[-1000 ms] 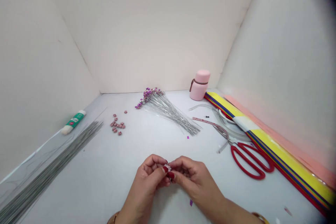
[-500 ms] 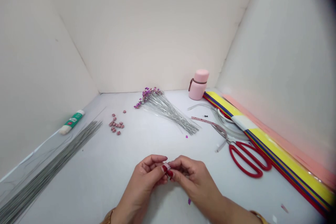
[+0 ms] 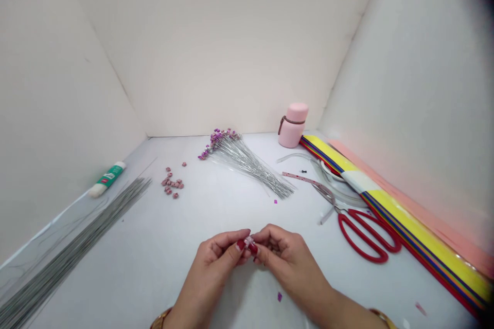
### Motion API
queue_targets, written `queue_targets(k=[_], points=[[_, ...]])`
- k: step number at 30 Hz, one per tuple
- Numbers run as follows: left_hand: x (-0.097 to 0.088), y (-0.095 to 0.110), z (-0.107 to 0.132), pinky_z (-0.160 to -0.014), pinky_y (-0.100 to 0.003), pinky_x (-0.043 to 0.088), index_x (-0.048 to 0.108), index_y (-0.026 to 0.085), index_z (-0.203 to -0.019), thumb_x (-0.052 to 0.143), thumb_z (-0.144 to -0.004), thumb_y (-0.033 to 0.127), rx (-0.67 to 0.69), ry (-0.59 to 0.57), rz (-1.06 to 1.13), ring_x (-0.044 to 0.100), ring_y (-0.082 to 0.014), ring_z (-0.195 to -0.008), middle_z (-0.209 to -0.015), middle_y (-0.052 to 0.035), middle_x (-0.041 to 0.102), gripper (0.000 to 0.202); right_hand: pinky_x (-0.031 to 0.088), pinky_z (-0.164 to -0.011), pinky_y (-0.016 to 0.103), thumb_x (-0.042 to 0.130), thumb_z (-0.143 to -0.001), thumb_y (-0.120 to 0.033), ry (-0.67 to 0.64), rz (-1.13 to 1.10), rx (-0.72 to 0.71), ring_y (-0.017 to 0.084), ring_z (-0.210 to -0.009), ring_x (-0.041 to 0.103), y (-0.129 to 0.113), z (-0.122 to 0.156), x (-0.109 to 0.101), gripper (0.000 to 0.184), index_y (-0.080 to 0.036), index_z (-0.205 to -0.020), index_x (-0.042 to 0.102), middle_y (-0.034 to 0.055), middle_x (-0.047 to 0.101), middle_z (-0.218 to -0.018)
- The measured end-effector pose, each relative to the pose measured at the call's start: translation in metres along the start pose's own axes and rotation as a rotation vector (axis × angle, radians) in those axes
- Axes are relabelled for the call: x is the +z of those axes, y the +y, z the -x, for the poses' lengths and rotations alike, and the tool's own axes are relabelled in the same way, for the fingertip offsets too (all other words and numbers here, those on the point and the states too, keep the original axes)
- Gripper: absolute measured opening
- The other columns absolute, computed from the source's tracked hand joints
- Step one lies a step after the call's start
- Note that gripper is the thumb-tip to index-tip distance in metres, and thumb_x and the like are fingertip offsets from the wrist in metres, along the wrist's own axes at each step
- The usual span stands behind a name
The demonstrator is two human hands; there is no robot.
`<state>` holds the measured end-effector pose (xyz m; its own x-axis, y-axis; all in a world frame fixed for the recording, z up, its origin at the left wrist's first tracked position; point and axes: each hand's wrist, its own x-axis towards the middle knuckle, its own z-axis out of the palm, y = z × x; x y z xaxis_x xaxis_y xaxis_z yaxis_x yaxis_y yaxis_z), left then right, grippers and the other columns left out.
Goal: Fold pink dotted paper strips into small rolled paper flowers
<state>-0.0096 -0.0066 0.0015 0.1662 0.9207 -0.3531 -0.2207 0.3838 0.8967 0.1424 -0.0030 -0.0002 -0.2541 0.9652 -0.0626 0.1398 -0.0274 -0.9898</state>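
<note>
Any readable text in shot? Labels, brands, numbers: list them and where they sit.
Nothing can be read for certain.
Green-and-white label on the tube: too small and blurred to read.
Pink strip: small marks, unreadable.
White band on the striped paper pack: no legible text.

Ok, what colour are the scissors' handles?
Red: the scissors' handles show best in the head view.

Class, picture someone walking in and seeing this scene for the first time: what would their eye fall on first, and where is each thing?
The left hand and right hand at bottom centre stand out first, their red-nailed fingers pinching a tiny pink-and-white piece. To the right, red-handled scissors lie beside long yellow, blue and red striped sheets. Farther back, a fan of silver wires tipped with purple beads sits left of a pink bottle.
</note>
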Motion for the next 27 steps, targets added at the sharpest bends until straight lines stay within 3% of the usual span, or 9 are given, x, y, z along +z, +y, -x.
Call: queue_targets(k=[11, 18, 22, 27], points=[[0.0005, -0.0004, -0.0020, -0.063, -0.023, 0.044, 0.068, 0.012, -0.083, 0.067, -0.068, 0.025, 0.052, 0.055, -0.071, 0.058, -0.0133, -0.062, -0.065, -0.0043, 0.069, 0.021, 0.047, -0.061, 0.025, 0.057, -0.077, -0.032, -0.019, -0.082, 0.051, 0.014, -0.064, 0.058, 0.0004, 0.0014, 0.0031, 0.018, -0.014, -0.078, 0.060, 0.0026, 0.064, -0.067], [-0.0003, -0.0011, 0.0000, -0.060, -0.021, 0.045, 0.068, 0.015, -0.080, 0.063, -0.071, 0.024, 0.149, 0.009, -0.131, 0.058, -0.0129, -0.060, -0.061, -0.0006, 0.065, 0.013, 0.046, -0.058, 0.024, 0.060, -0.074, -0.036, -0.029, -0.156, 0.107, 0.012, -0.060, 0.056, -0.0011, -0.0001, 0.0038, 0.022, -0.015, -0.073, 0.058, 0.0028, 0.065, -0.068], [0.0005, 0.0018, 0.0010, -0.059, -0.021, 0.045, 0.067, 0.015, -0.077, 0.062, -0.072, 0.023, 0.179, -0.026, -0.166, 0.057, -0.0128, -0.061, -0.062, -0.0009, 0.065, 0.011, 0.040, -0.051, 0.020, 0.065, -0.069, -0.035, -0.044, -0.260, 0.149, 0.009, -0.053, 0.053, -0.0046, -0.0017, 0.0040, 0.024, -0.014, -0.068, 0.056, -0.0006, 0.061, -0.057], [0.0000, 0.0036, 0.0020, -0.062, -0.022, 0.046, 0.067, 0.014, -0.081, 0.062, -0.072, 0.024, 0.130, -0.042, -0.120, 0.059, -0.0138, -0.062, -0.063, -0.0022, 0.067, 0.015, 0.038, -0.051, 0.019, 0.066, -0.068, -0.038, -0.073, -0.342, 0.196, 0.008, -0.052, 0.053, -0.0036, -0.0021, 0.0033, 0.028, -0.013, -0.067, 0.055, 0.0009, 0.062, -0.060]])
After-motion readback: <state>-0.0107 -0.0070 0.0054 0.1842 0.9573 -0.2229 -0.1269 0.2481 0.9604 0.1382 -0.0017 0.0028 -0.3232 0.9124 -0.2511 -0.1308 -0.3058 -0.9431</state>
